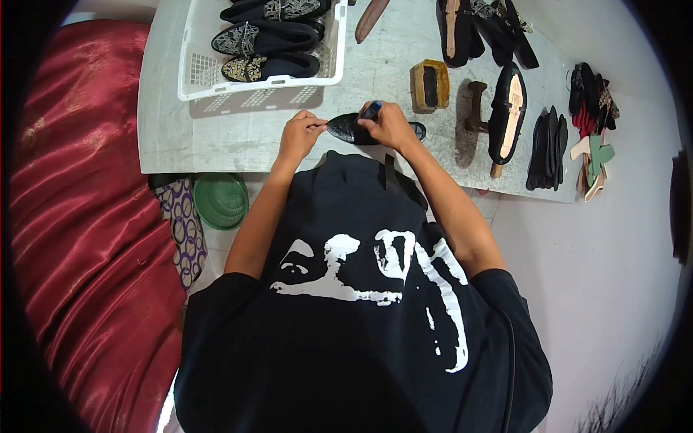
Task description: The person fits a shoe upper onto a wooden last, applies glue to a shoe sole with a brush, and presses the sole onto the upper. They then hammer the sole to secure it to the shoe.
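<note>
A black shoe sole (342, 129) lies near the front edge of the table, its pointed end to the left and its heel end to the right. The surface toward the pointed end looks glossy. My left hand (300, 136) pinches the tip of the sole between thumb and fingers. Over the middle of the sole, my right hand (391, 128) is closed around a tool with a dark blue handle (372, 110). The tool's working end is hidden under my fingers.
A white plastic basket (332, 81) holds several black decorated shoes. Right of my hands stand a yellow container (442, 105), a metal shoe anvil (476, 108), an upturned shoe on a last (508, 115) and several black soles (547, 151). A green basin (221, 202) sits below the table.
</note>
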Action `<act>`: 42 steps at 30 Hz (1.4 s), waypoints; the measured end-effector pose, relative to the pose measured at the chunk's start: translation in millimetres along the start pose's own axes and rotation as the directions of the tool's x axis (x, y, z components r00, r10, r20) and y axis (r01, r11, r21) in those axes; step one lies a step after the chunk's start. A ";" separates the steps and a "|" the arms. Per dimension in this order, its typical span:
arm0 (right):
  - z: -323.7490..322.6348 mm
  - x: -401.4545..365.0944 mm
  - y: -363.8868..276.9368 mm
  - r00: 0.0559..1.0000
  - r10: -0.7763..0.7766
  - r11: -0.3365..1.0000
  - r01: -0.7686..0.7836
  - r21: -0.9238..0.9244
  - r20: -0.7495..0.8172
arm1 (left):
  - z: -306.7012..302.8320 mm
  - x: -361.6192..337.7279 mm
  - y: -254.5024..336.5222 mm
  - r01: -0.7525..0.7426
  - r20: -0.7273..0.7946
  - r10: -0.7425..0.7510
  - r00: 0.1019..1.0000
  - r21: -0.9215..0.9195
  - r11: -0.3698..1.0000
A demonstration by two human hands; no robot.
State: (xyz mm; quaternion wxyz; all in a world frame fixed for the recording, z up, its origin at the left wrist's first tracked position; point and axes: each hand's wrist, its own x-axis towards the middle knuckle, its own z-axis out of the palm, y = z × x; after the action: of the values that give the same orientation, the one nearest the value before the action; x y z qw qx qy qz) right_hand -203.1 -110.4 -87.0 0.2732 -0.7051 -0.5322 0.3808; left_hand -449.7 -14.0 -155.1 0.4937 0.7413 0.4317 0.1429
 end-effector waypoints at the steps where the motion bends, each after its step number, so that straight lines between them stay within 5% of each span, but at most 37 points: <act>1: 0.3 1.5 0.7 0.997 -0.021 0.999 0.024 0.035 -0.077 | 0.5 -0.5 -0.8 -0.016 -0.011 0.016 1.000 0.002 1.000; 4: -1.7 1.4 -2.6 0.967 -0.009 0.993 0.039 0.113 -0.255 | 0.0 -2.4 -1.6 -0.030 -0.018 0.030 0.999 -0.003 1.000; 7: 1.7 -13.9 2.7 0.940 -0.232 0.973 0.224 -0.058 -0.252 | -1.2 -1.4 0.5 -0.026 -0.006 0.026 1.000 -0.007 1.000; 11: 11.3 -53.6 -0.1 0.932 -0.361 0.910 0.360 -0.208 0.034 | -2.1 -0.4 2.1 -0.021 0.000 0.021 1.000 0.009 1.000; 15: 10.3 -50.2 2.9 0.992 -0.127 0.992 0.127 -0.022 -0.007 | -2.1 -0.4 3.5 -0.017 -0.001 0.017 1.000 0.016 1.000; 18: -8.5 -36.6 -0.9 0.978 0.206 0.976 -0.207 0.065 0.019 | -1.8 0.0 1.4 -0.016 0.001 0.016 1.000 0.022 1.000; 21: -14.5 -24.0 12.1 0.953 -0.014 1.000 0.014 -0.004 -0.304 | -1.6 -0.9 2.3 -0.015 0.001 0.015 1.000 0.022 1.000; 22: -18.5 -22.8 7.1 0.950 0.047 0.999 -0.041 0.028 -0.309 | -1.6 -1.1 2.7 -0.018 -0.003 0.018 1.000 0.022 1.000; 25: -13.3 -25.4 13.3 0.937 -0.128 0.991 0.114 -0.064 -0.324 | -2.0 -0.9 3.1 -0.028 -0.011 0.028 1.000 0.020 0.999; 29: -2.1 -48.4 -1.6 0.964 -0.256 0.942 0.231 -0.242 -0.074 | -0.8 0.2 1.7 0.002 0.003 -0.002 1.000 0.014 1.000; 33: 3.3 -46.1 -8.9 0.987 -0.152 0.978 0.158 -0.135 0.056 | -0.2 -1.5 1.1 -0.034 -0.027 0.035 0.999 0.035 0.999; 39: 0.1 -11.3 12.2 0.990 0.136 0.991 -0.137 -0.005 -0.035 | 0.3 -1.4 4.0 -0.010 -0.027 0.011 1.000 0.032 0.999; 40: -0.6 -12.4 9.3 0.985 -0.037 0.999 0.042 0.022 -0.168 | 0.5 -1.6 4.3 -0.002 -0.027 0.003 1.000 0.031 1.000; 42: -1.6 -12.2 4.4 0.975 -0.077 0.996 0.066 -0.056 -0.207 | 0.5 -1.6 4.3 -0.002 -0.034 0.003 0.999 0.027 1.000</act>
State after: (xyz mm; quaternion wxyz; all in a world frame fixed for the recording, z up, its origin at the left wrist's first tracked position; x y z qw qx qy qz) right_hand -201.1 -123.3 -86.6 0.3238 -0.7280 -0.5348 0.2815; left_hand -448.1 -16.1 -151.3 0.4761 0.7459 0.4410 0.1501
